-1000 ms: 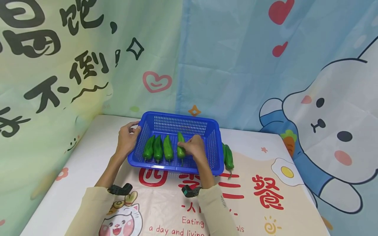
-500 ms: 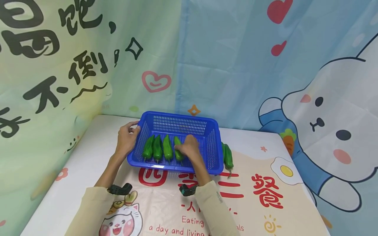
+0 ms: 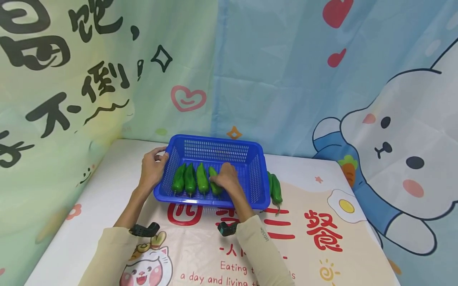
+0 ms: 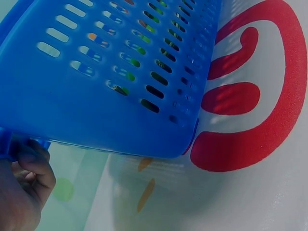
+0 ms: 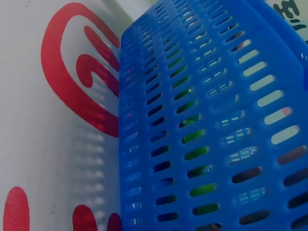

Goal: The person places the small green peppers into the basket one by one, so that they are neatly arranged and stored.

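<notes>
A blue plastic basket (image 3: pixel 214 204) with slotted walls stands on the table. My left hand (image 3: pixel 152 170) grips its left rim, and the left wrist view shows the curled fingers (image 4: pixel 41 168) at that rim. Inside, three green peppers (image 3: pixel 190 180) lie side by side with their stems toward me. Just right of them my right hand (image 3: pixel 227 177) holds a fourth green pepper (image 3: pixel 214 183), slightly tilted, with the thumb across it and the other fingers mostly hidden. Through the slots in the right wrist view only bits of green pepper (image 5: pixel 195 153) show.
More green peppers (image 3: pixel 276 190) lie on the table against the basket's right side, partly hidden by it. Under the basket is a printed tablecloth (image 3: pixel 307 254). A printed curtain (image 3: pixel 272 87) hangs behind the table's far edge.
My right hand has moved a little left with the fourth pepper, bringing it closer to the row and tilting it. My left hand stays on the rim.
</notes>
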`<state>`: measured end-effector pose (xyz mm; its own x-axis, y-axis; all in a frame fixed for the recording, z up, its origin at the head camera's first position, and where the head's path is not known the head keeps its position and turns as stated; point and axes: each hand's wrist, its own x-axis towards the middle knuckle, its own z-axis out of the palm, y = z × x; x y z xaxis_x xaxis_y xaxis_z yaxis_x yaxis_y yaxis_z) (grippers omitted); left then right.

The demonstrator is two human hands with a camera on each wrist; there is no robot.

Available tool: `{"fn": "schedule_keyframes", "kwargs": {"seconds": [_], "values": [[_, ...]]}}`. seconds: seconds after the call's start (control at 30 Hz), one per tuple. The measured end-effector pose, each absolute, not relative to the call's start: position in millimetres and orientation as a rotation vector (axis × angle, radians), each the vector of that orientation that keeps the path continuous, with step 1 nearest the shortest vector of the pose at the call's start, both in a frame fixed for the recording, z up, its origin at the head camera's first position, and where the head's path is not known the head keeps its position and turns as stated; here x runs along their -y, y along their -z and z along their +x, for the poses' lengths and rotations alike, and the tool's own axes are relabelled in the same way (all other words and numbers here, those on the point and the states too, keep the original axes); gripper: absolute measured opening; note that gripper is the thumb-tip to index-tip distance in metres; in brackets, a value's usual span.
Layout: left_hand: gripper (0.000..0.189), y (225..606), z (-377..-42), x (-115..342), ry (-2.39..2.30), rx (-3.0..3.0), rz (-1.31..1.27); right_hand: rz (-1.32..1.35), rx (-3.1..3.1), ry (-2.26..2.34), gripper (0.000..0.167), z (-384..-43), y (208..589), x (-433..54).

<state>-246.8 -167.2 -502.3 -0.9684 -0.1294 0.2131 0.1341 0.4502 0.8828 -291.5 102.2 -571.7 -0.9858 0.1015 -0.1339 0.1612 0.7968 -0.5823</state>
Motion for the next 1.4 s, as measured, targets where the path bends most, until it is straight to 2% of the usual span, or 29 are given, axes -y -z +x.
{"fn": "schedule_keyframes", "kwargs": {"seconds": [0.63,0.77,0.83,0.9,0.97,1.0,1.07,1.2,1.23,1.33,1.4], "values": [[0.04,500,-246,164,1.521,2.458,-0.018,0.291,-2.801,1.024,0.051,-296,580,-124],[0.04,501,-246,164,1.517,2.459,-0.028,0.307,-2.781,1.056,0.058,-290,574,-135],[0.04,502,-245,165,1.518,2.459,-0.027,0.307,-2.781,1.072,0.063,-278,556,-135],[0.04,503,-245,165,1.518,2.46,-0.025,0.319,-2.767,1.096,0.065,-257,522,-132],[0.04,504,-245,166,1.519,2.461,-0.021,0.31,-2.782,1.088,0.061,-237,490,-129],[0.04,504,-245,167,1.517,2.461,-0.022,0.307,-2.771,1.097,0.05,-233,481,-130],[0.04,504,-245,167,1.513,2.463,-0.021,0.272,-2.776,1.111,0.04,-235,480,-136],[0.04,503,-246,167,1.508,2.464,-0.015,0.164,-2.807,1.189,0.068,-241,489,-152],[0.04,503,-246,167,1.509,2.464,-0.012,0.131,-2.818,1.208,0.068,-237,485,-154],[0.039,502,-246,166,1.51,2.463,-0.007,0.12,-2.79,1.257,0.065,-223,464,-158],[0.04,501,-246,166,1.505,2.467,-0.003,0.102,-2.784,1.284,0.054,-213,450,-162]]}}
